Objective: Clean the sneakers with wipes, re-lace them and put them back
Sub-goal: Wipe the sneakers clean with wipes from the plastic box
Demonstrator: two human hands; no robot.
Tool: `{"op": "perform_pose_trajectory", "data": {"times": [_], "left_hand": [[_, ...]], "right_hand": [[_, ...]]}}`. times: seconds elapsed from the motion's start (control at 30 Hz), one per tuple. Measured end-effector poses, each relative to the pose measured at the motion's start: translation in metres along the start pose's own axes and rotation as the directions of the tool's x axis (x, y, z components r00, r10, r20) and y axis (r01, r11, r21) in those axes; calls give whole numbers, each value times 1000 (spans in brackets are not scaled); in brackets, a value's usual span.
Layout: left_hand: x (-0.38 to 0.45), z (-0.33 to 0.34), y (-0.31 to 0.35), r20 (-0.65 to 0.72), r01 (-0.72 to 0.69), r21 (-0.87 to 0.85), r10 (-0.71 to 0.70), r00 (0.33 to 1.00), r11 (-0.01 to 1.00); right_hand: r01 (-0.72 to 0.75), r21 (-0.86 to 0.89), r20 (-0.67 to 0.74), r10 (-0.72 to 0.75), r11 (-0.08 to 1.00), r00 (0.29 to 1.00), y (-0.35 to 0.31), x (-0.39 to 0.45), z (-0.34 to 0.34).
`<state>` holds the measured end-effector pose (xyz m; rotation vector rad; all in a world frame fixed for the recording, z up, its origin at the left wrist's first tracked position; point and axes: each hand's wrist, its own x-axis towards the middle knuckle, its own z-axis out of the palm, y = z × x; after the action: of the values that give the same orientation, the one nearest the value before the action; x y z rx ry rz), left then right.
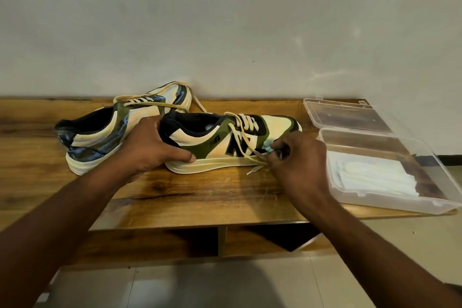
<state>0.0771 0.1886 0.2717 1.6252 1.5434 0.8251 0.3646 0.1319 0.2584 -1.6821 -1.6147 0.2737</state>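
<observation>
Bare left hand (150, 147) steadies sneaker (232, 142); right hand (295, 157) pinches wipe (268, 146).

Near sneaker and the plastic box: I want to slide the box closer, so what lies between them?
In the head view, the right hand, gripping a wipe and loose lace ends, fills the gap between near sneaker and plastic box.

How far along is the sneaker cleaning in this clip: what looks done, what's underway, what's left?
Done: nothing clearly. The box of wipes is open. In hand: the left hand grips the heel of the near sneaker while the right hand holds a wipe against its side. Left: the far sneaker lies untouched; both remain laced, so unlacing, re-lacing and putting back remain.
</observation>
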Motion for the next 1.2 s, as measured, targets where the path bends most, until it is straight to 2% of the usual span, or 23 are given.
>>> {"op": "perform_pose_trajectory", "data": {"times": [0.17,0.3,0.43,0.6,0.67,0.73,0.83,0.9,0.97,1.1,1.2], "left_hand": [[1,-2,-3,18,-4,1,4,1000,1000],[2,-3,-3,15,10,-12,-9,1000,1000],[-2,-1,0,9,32,-68,-32,999,997],[-3,3,5,30,112,-255,-108,994,960],[-2,4,7,54,161,-322,-152,987,933],[-3,7,10,74,200,-380,-186,980,903],[-5,12,12,69,246,-424,-240,968,871],[-6,13,13,79,250,-430,-240,968,867],[-7,14,14,114,242,-409,-214,970,880],[-9,17,12,157,261,-397,-214,964,880],[-8,22,13,79,262,-392,-252,965,882]], "right_hand": [[-90,-67,-151,79,994,985,27,37,-23],[-10,-203,-125,-16,979,992,34,48,-23],[-17,-141,-92,4,990,996,32,48,-26],[58,-11,-30,-59,998,998,4,19,-15],[98,25,-73,-96,995,993,-12,10,-15],[200,40,-151,-191,979,970,-23,6,-16],[340,47,-124,-332,939,935,-32,-7,-7],[388,33,-65,-385,921,921,-36,-14,2],[426,16,-66,-424,905,903,-38,-14,5],[307,35,-111,-302,951,947,-37,-2,4],[267,62,-82,-262,962,962,-38,-2,9]]}}
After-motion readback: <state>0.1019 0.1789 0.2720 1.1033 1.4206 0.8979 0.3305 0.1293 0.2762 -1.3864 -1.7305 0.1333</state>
